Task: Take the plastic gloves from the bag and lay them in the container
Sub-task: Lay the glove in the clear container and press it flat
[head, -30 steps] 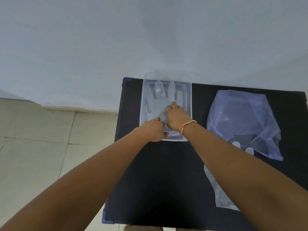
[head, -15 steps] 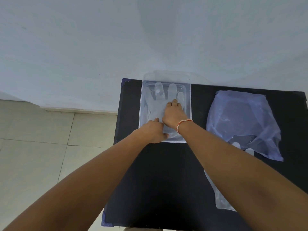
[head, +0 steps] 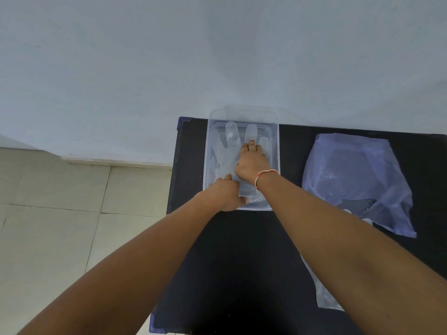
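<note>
A clear plastic container (head: 275,146) stands at the far left of the black table (head: 242,262). A translucent plastic glove (head: 227,151) lies flat inside it, fingers pointing away from me. My right hand (head: 252,163) rests palm down on the glove, fingers spread flat. My left hand (head: 226,194) sits at the container's near edge, fingers curled onto the glove's cuff. A bluish plastic bag (head: 358,175) lies to the right, with glove fingertips (head: 347,211) poking from its opening. Another glove (head: 321,291) lies on the table, partly hidden under my right forearm.
The table stands against a pale wall (head: 217,56). Tiled floor (head: 60,213) lies to the left, beyond the table's left edge. The container's lid or rim reaches the wall.
My right hand has slid farther along the glove toward its fingers. My left hand has stayed at the container's near edge.
</note>
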